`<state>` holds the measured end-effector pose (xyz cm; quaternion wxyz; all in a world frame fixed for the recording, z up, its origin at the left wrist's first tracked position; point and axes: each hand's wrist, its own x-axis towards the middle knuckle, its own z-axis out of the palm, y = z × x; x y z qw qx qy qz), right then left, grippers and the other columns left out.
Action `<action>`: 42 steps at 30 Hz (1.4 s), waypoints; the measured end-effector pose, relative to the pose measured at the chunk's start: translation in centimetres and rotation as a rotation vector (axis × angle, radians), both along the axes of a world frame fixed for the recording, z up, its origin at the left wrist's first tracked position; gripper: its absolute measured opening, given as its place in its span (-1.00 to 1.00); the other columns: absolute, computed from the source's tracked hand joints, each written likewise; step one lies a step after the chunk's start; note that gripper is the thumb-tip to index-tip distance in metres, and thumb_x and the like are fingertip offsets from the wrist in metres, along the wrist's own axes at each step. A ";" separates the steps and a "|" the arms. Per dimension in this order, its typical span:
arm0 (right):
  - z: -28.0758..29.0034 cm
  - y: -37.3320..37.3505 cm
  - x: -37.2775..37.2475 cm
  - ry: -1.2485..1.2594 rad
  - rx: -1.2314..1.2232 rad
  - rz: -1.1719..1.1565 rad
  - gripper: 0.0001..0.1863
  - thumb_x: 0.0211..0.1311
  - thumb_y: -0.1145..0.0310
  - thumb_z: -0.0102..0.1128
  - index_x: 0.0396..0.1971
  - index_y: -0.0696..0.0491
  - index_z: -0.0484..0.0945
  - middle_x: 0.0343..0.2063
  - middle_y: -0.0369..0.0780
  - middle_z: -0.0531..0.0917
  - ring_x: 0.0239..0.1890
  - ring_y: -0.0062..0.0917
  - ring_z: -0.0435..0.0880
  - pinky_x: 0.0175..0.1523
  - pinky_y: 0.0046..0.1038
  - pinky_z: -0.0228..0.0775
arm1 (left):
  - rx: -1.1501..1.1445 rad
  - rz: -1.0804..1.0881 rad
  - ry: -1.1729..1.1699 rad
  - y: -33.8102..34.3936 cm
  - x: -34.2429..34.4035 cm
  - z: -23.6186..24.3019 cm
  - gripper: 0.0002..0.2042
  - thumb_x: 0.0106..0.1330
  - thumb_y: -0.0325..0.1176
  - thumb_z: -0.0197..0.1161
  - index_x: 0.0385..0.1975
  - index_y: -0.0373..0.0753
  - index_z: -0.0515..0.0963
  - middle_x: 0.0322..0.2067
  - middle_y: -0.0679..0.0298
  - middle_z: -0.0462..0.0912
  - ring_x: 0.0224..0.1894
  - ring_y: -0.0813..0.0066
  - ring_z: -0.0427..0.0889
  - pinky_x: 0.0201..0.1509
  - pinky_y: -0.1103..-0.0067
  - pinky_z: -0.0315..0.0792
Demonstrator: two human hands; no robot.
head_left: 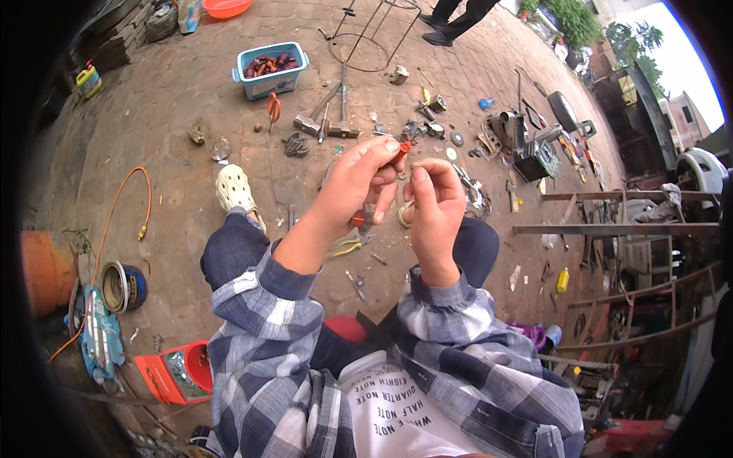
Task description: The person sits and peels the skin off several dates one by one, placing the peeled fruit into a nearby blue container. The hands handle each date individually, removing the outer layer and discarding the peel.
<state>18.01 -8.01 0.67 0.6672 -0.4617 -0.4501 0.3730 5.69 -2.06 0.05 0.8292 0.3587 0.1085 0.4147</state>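
Note:
My left hand (357,183) is raised in front of me, its fingers closed round a small red piece (404,149) with dark bits at its tip. Below the same palm, a grey and red part (365,220) shows between the fingers; its kind is unclear. Close beside it, my right hand (437,202) has thumb and forefinger pinched together near the red piece. Whatever lies in that pinch is too small to make out. On the ground under my hands lie yellow-handled pliers (345,246).
A blue tub (273,86) of reddish-brown parts stands ahead. Nearby lie hammers (343,131) and an orange-handled tool (273,108). Metal parts and a battery-like box (537,162) are scattered to the right, beside a metal rack (611,229). A person's legs (462,21) show at the far edge.

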 end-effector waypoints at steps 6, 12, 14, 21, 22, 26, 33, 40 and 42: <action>0.6 1.4 2.1 0.225 -0.113 0.234 -0.90 0.21 0.47 0.15 -0.31 0.14 0.49 -0.44 -0.32 0.55 -0.48 -0.71 0.45 -0.35 -0.68 0.30 | 0.107 -0.081 0.041 -0.1 -0.7 0.8 -0.75 0.39 -0.22 -0.10 -0.40 -0.29 0.34 -0.71 0.43 0.21 -0.86 0.66 0.26 -0.81 0.75 0.12; 1.9 3.5 4.7 0.120 -0.298 0.447 -0.90 0.17 0.44 0.21 -0.33 0.13 0.53 -0.45 -0.33 0.58 -0.46 -0.73 0.48 -0.35 -0.69 0.33 | 0.514 -0.005 0.408 0.2 -1.1 0.4 -0.80 0.34 -0.29 0.01 -0.37 -0.32 0.39 -0.62 0.34 0.41 -0.70 0.60 0.42 -0.62 0.67 0.28; 2.3 4.2 5.4 0.026 -0.347 0.513 -0.89 0.16 0.43 0.23 -0.35 0.12 0.54 -0.47 -0.33 0.59 -0.47 -0.73 0.48 -0.34 -0.69 0.33 | 0.781 0.220 0.562 0.0 -0.8 -0.1 -0.81 0.30 -0.31 0.06 -0.36 -0.34 0.42 -0.58 0.31 0.49 -0.56 0.54 0.52 -0.48 0.58 0.36; 3.9 3.7 3.4 -0.307 -0.228 0.427 -0.89 0.16 0.47 0.21 -0.35 0.19 0.57 -0.50 -0.32 0.60 -0.48 -0.72 0.52 -0.37 -0.69 0.35 | 0.801 0.418 0.916 -0.2 -0.1 -1.0 -0.83 0.25 -0.32 0.13 -0.34 -0.32 0.44 -0.48 0.05 0.55 -0.47 0.21 0.53 -0.36 0.47 0.39; 3.7 3.3 2.9 -0.280 -0.217 0.382 -0.89 0.16 0.48 0.21 -0.36 0.20 0.57 -0.50 -0.32 0.60 -0.48 -0.72 0.52 -0.37 -0.68 0.36 | 0.767 0.448 0.926 -0.1 -0.1 -0.9 -0.81 0.25 -0.30 0.12 -0.35 -0.32 0.42 -0.49 0.03 0.55 -0.44 0.13 0.54 -0.37 0.41 0.38; 2.2 1.9 1.7 -0.106 -0.171 0.234 -0.82 0.17 0.48 0.20 -0.25 0.22 0.51 -0.43 -0.28 0.61 -0.47 -0.72 0.54 -0.35 -0.67 0.42 | 0.684 0.589 0.841 0.5 0.4 -1.2 -0.79 0.29 -0.26 0.10 -0.36 -0.31 0.38 -0.53 0.08 0.51 -0.48 0.25 0.49 -0.41 0.44 0.36; 1.3 1.4 1.3 0.102 -0.194 0.218 -0.72 0.18 0.48 0.18 -0.12 0.21 0.41 -0.42 -0.28 0.58 -0.49 -0.74 0.51 -0.39 -0.67 0.43 | 0.656 0.598 0.666 0.2 0.5 -0.9 -0.80 0.36 -0.27 0.04 -0.33 -0.31 0.39 -0.57 0.24 0.50 -0.63 0.57 0.40 -0.53 0.61 0.30; 0.9 1.3 1.4 0.136 -0.211 0.270 -0.76 0.23 0.49 0.08 -0.13 0.18 0.34 -0.46 -0.28 0.54 -0.48 -0.71 0.50 -0.40 -0.65 0.41 | 0.272 0.149 0.260 0.1 -0.2 -0.1 -0.78 0.42 -0.25 -0.07 -0.32 -0.29 0.39 -0.62 0.38 0.43 -0.82 0.71 0.32 -0.80 0.76 0.17; 1.1 1.4 1.7 0.149 -0.208 0.279 -0.78 0.24 0.48 0.06 -0.14 0.17 0.33 -0.46 -0.27 0.54 -0.47 -0.70 0.49 -0.40 -0.65 0.40 | 0.247 0.071 0.178 0.3 -0.3 -0.1 -0.77 0.42 -0.24 -0.07 -0.33 -0.29 0.38 -0.63 0.39 0.40 -0.81 0.70 0.33 -0.81 0.75 0.17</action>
